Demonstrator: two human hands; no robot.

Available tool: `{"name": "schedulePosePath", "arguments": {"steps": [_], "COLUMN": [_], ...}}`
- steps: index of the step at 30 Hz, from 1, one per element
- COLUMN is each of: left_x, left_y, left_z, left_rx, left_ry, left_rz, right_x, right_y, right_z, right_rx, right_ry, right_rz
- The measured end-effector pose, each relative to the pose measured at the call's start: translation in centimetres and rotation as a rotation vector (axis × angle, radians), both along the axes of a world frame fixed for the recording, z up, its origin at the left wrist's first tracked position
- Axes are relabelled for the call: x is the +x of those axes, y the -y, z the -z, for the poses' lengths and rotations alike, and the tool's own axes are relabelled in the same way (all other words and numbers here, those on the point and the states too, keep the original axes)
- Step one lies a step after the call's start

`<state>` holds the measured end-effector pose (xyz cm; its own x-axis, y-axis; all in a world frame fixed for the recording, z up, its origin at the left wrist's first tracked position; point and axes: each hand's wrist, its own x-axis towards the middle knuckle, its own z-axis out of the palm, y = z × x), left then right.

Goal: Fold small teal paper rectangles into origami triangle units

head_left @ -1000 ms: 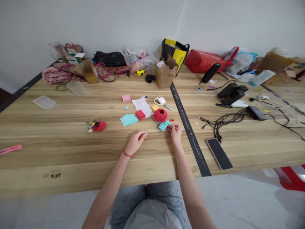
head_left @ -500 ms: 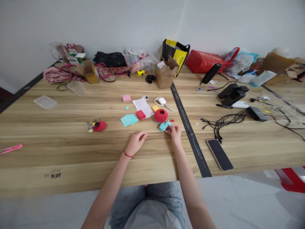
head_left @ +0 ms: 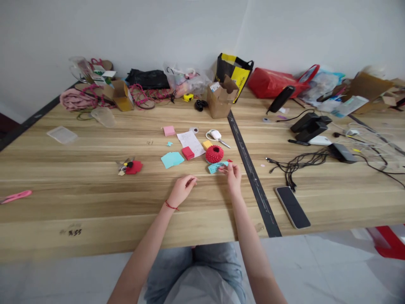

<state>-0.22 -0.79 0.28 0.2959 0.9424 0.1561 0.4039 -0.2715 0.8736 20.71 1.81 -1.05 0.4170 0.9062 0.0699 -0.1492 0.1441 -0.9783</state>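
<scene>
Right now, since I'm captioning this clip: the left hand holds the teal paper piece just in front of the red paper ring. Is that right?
No: the right hand holds the teal paper piece just in front of the red paper ring; the left hand rests on the table, apart from it. The head view shows this.

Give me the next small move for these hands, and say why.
Probably bring the left hand across to the teal paper piece: the right hand pinches it at one end only, just in front of the red paper ring, while the left hand rests curled on the table, apart from it.
</scene>
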Motion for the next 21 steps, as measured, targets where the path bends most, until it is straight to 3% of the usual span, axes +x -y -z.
{"name": "schedulePosePath", "arguments": {"steps": [5, 12, 21], "left_x": [0.3, 0.7, 0.4], "left_y": [0.0, -0.1, -0.5], "left_z": [0.0, 0.3, 0.5], "left_rx": [-0.107, -0.269, -0.342], "left_ry": [0.134, 0.393, 0.521], "left_rz": [-0.019, 0.069, -0.002], "right_x": [-1.8, -4.7, -4.9], "right_y": [0.5, 1.7, 1.6], "right_z": [-0.7, -0.3, 0.3], "right_rx": [-0.046, -0.158, -0.175], "right_ry": [-0.190, -0.424, -0.610], "right_rz": [-0.240, -0.513, -0.617]}}
